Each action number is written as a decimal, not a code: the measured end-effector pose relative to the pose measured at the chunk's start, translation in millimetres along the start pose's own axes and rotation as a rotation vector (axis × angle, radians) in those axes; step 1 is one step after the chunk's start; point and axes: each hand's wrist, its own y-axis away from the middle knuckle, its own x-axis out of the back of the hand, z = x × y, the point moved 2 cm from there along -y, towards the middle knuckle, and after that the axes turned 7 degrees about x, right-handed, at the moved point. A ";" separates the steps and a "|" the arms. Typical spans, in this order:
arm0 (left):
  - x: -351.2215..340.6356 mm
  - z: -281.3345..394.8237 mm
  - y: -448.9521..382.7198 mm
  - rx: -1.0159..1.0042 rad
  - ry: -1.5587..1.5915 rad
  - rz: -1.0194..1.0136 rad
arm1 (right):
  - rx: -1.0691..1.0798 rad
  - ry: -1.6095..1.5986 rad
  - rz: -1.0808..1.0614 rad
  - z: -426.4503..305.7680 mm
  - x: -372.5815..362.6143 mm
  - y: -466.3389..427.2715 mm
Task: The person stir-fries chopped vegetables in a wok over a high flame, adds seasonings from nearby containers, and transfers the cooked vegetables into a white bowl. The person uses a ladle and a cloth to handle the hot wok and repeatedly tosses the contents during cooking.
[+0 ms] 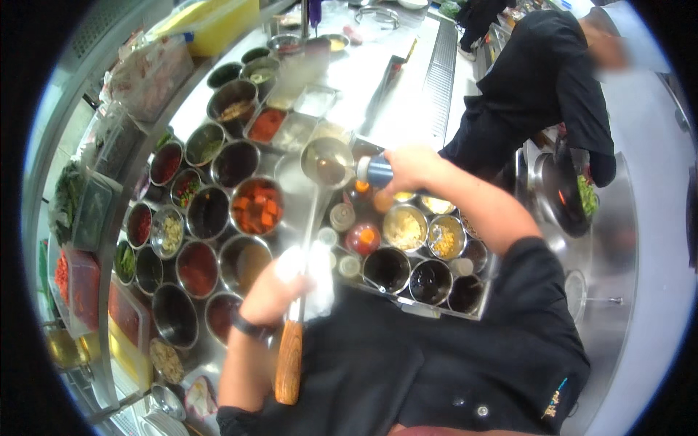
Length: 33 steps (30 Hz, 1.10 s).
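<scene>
My left hand (pixel 277 289) grips a long metal ladle by its shaft, with a white cloth (pixel 320 286) bunched in the same hand. The wooden handle end of the ladle (pixel 289 362) points back toward my body. Some brownish liquid lies in the ladle's bowl, held out over the steel containers. In my right hand (pixel 411 169) is a dark bottle (pixel 380 170), tipped on its side with its pale neck close to the bowl's rim. Whether liquid is leaving the bottle cannot be made out.
Steel pots of sauces and chopped ingredients crowd my left, one with orange-red chunks (pixel 257 206). Before me, a metal tray (pixel 482 305) holds sauce bottles and pots, including chopped garlic (pixel 404 228). A co-worker in black (pixel 523 92) stands at right beside a wok (pixel 556 196) with greens.
</scene>
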 end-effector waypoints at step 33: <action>37.2 -4.1 7.9 0.006 0.051 0.180 | 0.071 -1.058 0.726 37.1 -152.3 -0.8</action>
